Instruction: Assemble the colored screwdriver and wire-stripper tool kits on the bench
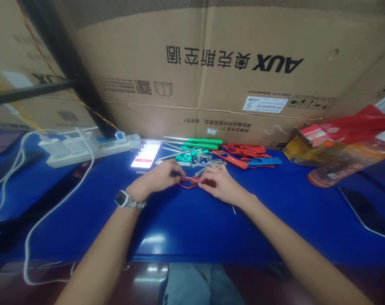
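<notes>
A red plastic piece with an oval opening (188, 186) is held low over the blue table, between my two hands. My left hand (160, 176), its wrist wearing a watch, pinches the piece's left end. Thumb and fingers of my right hand (222, 183) are closed at its right end, where a thin pale strand runs across the piece. A thin rod or wire tip (233, 209) sticks out below my right hand. Just beyond my hands lie clear tube-like parts (209, 167), small teal plastic parts (186, 157) and green-handled metal rods (205, 144).
More red plastic pieces (243, 150) and a blue one (264, 161) lie behind my right hand. A lit phone (144, 154) and a power strip (65, 159) with white cables are to the left. At right are a drink bottle (347, 165) and a dark tablet-like slab (370, 207). Cardboard (224, 93) stands behind.
</notes>
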{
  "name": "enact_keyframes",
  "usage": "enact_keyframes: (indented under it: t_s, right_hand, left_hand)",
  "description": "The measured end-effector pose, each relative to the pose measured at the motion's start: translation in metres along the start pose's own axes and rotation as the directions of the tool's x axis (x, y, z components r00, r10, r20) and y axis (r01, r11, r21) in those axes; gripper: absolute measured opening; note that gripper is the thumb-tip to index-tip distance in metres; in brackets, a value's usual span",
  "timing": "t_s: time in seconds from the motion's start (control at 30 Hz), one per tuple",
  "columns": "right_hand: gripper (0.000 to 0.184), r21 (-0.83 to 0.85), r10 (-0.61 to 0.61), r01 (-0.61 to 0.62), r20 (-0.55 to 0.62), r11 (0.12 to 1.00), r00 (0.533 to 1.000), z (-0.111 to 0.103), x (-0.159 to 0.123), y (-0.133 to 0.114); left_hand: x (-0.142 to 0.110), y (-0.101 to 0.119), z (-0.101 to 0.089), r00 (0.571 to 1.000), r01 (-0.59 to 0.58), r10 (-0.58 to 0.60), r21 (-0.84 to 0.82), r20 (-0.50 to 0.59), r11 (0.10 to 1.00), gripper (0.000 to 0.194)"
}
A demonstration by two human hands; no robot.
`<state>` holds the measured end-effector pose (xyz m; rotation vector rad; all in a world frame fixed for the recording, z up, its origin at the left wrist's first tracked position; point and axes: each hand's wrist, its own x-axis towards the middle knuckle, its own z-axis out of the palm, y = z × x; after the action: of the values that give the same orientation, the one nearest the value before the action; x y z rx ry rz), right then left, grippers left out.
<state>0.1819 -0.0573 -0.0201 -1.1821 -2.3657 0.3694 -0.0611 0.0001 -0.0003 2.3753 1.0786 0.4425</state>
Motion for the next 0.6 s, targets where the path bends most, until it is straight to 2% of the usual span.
enact_keyframes:
  t_s: [0.13, 0.27, 0.47, 0.6]
  right_hand:
    - [0.010, 0.115, 0.019, -0.019, 0.000, 0.993, 1.000, 0.000, 0.000, 0.002]
    - [0.013, 0.151, 0.019, -0.014, -0.028, 0.988, 0.999, 0.001, 0.001, 0.004]
    - [0.019, 0.093, 0.001, 0.001, -0.016, 0.996, 1.000, 0.000, 0.000, 0.004]
    - [0.021, 0.020, -0.023, 0.023, 0.005, 1.000, 1.000, -0.001, -0.002, 0.002]
  left_hand:
    - [0.001, 0.015, 0.002, 0.998, -0.020, 0.023, 0.037, -0.064, 0.999, 0.019]
    - [0.003, 0.026, 0.007, 0.998, -0.057, 0.056, -0.024, -0.011, 0.998, 0.007]
    - [0.009, 0.011, 0.021, 0.998, -0.048, 0.049, -0.016, 0.032, 0.999, 0.011]
    - [0.009, 0.009, 0.022, 0.998, -0.037, 0.039, -0.047, 0.057, 0.998, 0.011]
